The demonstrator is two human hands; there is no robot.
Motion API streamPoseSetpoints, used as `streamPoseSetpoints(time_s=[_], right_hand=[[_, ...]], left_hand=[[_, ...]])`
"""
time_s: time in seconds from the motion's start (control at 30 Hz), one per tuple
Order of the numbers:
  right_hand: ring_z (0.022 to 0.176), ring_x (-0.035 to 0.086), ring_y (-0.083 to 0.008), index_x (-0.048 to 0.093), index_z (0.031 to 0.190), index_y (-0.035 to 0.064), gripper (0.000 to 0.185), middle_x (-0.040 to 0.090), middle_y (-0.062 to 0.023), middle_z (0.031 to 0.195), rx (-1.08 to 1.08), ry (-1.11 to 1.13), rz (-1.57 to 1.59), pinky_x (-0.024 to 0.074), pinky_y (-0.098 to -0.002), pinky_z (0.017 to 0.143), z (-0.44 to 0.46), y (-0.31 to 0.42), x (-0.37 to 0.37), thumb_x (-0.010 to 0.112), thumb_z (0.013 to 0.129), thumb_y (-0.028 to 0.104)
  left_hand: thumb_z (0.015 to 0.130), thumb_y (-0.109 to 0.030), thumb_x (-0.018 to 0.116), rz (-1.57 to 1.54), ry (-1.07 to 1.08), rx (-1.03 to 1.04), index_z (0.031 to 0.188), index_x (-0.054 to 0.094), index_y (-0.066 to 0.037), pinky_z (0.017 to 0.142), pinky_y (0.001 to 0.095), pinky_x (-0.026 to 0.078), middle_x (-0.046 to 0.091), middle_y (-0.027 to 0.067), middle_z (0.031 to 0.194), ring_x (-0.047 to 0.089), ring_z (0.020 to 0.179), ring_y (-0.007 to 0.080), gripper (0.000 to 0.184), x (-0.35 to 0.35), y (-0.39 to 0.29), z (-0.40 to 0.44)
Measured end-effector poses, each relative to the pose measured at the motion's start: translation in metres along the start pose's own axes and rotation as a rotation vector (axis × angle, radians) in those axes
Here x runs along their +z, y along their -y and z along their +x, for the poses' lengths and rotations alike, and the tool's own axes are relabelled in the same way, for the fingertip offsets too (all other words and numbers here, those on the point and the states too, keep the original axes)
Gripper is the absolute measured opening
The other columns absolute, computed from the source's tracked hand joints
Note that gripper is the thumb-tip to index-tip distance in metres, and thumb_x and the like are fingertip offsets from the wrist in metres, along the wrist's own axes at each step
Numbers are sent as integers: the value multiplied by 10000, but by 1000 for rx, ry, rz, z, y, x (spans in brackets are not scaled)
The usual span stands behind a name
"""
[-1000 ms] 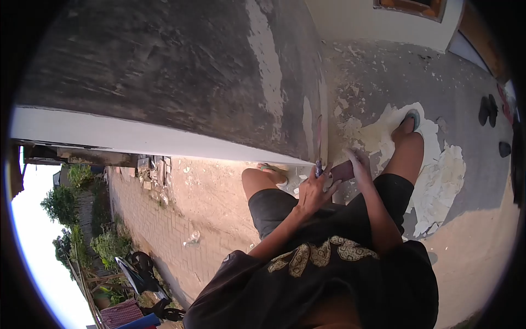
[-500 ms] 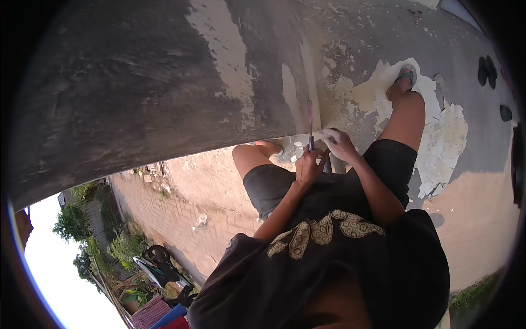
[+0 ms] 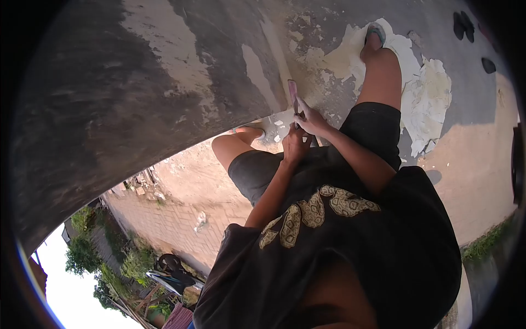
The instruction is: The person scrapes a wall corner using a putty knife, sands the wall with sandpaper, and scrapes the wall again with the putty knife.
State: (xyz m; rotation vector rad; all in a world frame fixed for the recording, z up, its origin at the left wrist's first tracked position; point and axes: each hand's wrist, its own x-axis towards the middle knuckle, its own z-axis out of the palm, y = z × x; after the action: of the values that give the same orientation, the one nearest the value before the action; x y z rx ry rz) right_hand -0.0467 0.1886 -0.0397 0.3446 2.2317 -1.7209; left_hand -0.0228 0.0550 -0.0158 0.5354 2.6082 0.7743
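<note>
My left hand [image 3: 296,145] is closed around the handle end of a scraper [image 3: 292,90], whose flat, pinkish blade points up and away from me. My right hand [image 3: 313,120] is closed on the same tool just above the left, with its fingers at the lower part of the blade. Most of the handle is hidden by my fingers. Beyond the blade tip is the edge of a dark grey wall [image 3: 109,104] with pale bare patches.
Peeled paint flakes [image 3: 427,104] lie on the grey floor around my right foot [image 3: 375,34]. Dark shoes [image 3: 463,26] are at the upper right. Brick paving [image 3: 175,219] stretches below the wall, with rubble [image 3: 143,185] along it and plants [image 3: 82,255] farther off.
My right hand has moved from beside the scraper onto it. The scraper has turned, so its blade shows broad instead of edge-on. The whole view has shifted slightly.
</note>
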Motion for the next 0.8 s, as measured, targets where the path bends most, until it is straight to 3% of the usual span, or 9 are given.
streamPoseSetpoints(time_s=[0.2,0.23,0.33,0.43,0.63,0.73,0.8], right_hand=[[711,627,-339,171,1480,134,679,622,-209,825,130,-399,48,488,-418,719,22,-14,-5,516,898,180],[651,618,-270,247,1463,123,589,597,-155,777,87,-471,24,501,-387,617,25,-15,-6,474,924,195],[570,574,-160,388,1396,95,468,545,-76,712,304,-355,494,480,-303,499,18,1,-16,455,945,200],[509,586,-164,563,1152,33,331,581,-89,694,308,-279,584,479,-308,436,18,-9,-11,464,929,257],[488,574,-167,570,1093,12,328,577,-80,698,310,-274,488,502,-316,457,22,-12,-4,485,916,275],[531,623,-201,565,1067,-22,343,611,-124,713,368,-307,518,523,-353,501,22,-17,5,490,907,272],[566,649,-236,543,1071,-46,365,628,-171,727,381,-266,373,530,-377,523,24,-22,12,487,904,274]], left_hand=[[708,-145,706,-44,-14,16,844,635,-84,646,438,500,592,144,942,627,780,347,165,6,2,-5],[713,-143,701,-42,-27,8,844,622,-80,651,440,496,601,143,923,626,782,350,165,7,6,-3],[721,-173,690,-43,-72,-77,830,583,-46,683,457,488,635,159,831,626,777,366,199,12,17,-1],[722,-216,681,-42,-74,-182,823,569,-22,691,474,482,641,192,799,624,770,387,246,16,27,2],[720,-217,657,-15,12,-207,825,564,-19,683,478,476,633,205,785,617,764,400,243,16,27,1],[726,-223,659,-29,16,-196,826,565,-16,683,482,474,631,212,783,616,762,403,248,15,25,0],[731,-229,659,-25,24,-201,831,569,-17,683,481,475,632,212,784,617,763,402,250,14,25,1]])
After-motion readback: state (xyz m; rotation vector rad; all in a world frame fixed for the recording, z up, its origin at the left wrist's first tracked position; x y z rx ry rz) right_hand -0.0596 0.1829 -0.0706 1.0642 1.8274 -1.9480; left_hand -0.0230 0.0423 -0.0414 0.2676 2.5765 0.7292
